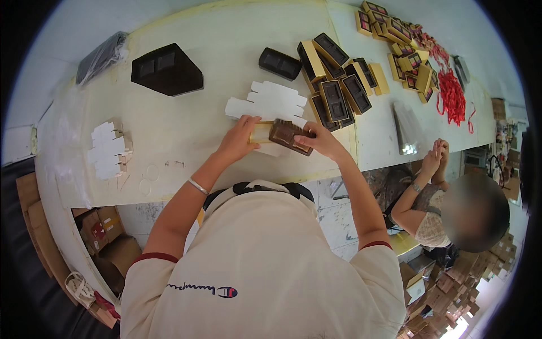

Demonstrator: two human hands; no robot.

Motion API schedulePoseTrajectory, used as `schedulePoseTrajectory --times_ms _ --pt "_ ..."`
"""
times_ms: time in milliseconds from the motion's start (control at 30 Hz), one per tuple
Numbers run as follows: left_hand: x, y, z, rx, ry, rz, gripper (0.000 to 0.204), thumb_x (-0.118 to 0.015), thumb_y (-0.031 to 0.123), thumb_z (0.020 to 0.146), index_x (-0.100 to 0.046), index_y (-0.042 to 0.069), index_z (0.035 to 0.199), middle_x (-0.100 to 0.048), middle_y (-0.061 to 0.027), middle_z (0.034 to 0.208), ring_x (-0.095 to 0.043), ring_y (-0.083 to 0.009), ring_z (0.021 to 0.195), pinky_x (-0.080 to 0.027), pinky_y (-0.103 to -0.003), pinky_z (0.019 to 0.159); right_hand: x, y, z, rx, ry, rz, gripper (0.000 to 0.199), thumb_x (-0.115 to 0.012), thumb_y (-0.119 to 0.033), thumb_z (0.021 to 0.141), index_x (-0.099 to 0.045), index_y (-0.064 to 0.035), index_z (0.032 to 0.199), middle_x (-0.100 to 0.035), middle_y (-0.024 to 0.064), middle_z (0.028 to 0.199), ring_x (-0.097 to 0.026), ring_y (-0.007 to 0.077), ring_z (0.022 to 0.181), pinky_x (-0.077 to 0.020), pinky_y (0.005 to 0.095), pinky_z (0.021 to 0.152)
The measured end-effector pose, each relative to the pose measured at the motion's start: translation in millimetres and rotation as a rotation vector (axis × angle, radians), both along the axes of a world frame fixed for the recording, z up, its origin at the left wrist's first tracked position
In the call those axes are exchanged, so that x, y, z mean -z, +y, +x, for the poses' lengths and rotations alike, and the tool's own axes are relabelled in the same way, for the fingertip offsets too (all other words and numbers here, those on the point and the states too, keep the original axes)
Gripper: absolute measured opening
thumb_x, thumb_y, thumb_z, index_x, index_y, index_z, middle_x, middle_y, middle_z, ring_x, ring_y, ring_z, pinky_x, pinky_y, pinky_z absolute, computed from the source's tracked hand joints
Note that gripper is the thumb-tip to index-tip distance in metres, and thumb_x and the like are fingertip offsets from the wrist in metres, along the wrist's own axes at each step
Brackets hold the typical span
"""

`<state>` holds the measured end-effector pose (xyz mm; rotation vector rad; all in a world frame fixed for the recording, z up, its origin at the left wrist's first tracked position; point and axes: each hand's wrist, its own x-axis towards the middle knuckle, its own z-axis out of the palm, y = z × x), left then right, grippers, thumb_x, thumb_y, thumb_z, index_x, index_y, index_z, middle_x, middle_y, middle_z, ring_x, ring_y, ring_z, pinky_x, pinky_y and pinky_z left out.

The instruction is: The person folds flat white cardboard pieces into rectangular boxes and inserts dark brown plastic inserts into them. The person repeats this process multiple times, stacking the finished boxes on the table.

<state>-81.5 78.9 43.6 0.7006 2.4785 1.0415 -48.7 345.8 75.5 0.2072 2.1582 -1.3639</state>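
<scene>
My left hand (239, 139) has its fingers closed on the side of a small gold box (260, 134) near the table's front edge. In my right hand (323, 142) is a dark brown two-compartment plastic tray (284, 134), gripped with the thumb on top. The tray is slightly tilted and covers the box's right part, so I cannot tell how far it sits inside. Just beyond my hands lie flat white cardboard blanks (275, 100). A loose dark tray (280, 63) rests farther off. A tall stack of nested dark trays (167, 72) lies to the left.
Gold boxes fitted with dark trays (334, 101) are piled right of my hands. More white blanks (107, 150) lie at left. Farther right are gold boxes (410, 63), red ribbons (451, 100) and a clear plastic packet (407, 131). A co-worker (432, 212) sits at right, hands together.
</scene>
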Motion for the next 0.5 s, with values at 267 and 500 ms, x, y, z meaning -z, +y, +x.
schedulePoseTrajectory --times_ms 267,500 --pt "-9 2 -3 0.061 -0.015 -0.042 0.076 -0.077 0.007 0.066 -0.039 0.015 0.131 -0.047 -0.0091 0.121 -0.053 -0.0319 0.107 -0.047 -0.04 0.086 -12 -25 -30 -0.254 0.023 0.356 0.049 -0.07 -0.046 0.073 -0.069 0.003 0.079 -0.064 0.0161 0.066 -0.064 0.0266 0.064 -0.0486 0.036 0.06" --pt "-17 10 -4 0.12 0.003 -0.112 0.066 -0.075 0.009 0.07 -0.044 0.015 0.129 -0.048 -0.009 0.121 -0.056 -0.0319 0.102 -0.049 -0.04 0.082 8 -42 -41 -0.289 0.042 0.334 0.049 -0.072 -0.043 0.073 -0.067 0.0043 0.085 -0.065 0.0183 0.073 -0.064 0.0331 0.071 -0.0503 0.0397 0.066"
